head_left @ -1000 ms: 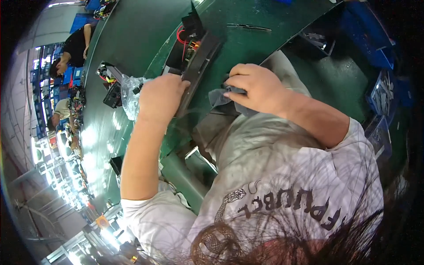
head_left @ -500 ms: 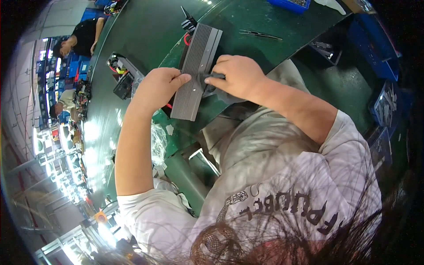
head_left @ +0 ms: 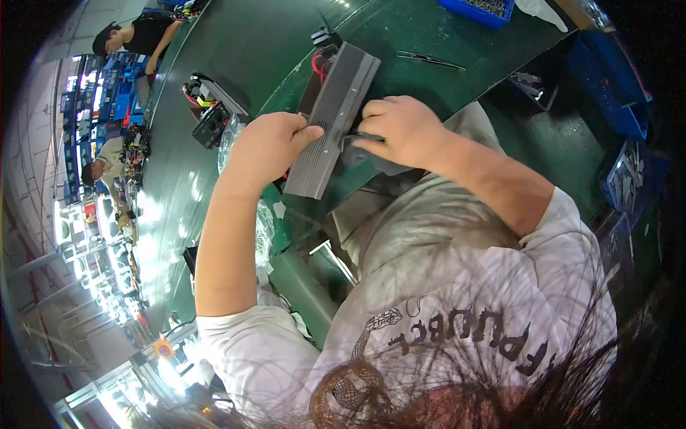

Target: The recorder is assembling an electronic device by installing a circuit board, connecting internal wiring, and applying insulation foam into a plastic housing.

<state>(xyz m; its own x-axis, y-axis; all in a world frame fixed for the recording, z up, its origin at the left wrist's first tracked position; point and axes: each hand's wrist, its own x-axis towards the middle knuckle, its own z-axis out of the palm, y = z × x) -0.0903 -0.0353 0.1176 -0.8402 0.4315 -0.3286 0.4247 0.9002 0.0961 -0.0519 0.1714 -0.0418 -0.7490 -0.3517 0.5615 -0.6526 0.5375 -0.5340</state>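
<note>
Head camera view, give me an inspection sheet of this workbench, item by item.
Surface: dark green bench top, glare on the left.
Job's things: long grey ribbed metal housing, tilted, held above the bench edge.
Clutter: black device with coloured wires; blue parts bin; thin dark tool.
Hands: left hand grips the housing's left edge; right hand presses its right side, fingers on a dark part.
Cables: red wire behind the housing.
Surroundings: other people at benches, far left.

Bench: we see a green workbench (head_left: 236,57).
Far edge: a blue parts bin (head_left: 486,11).
Near it: a dark slim tool (head_left: 429,61).
Left: a small black wired device (head_left: 209,114) beside clear plastic wrap (head_left: 230,139).
</note>
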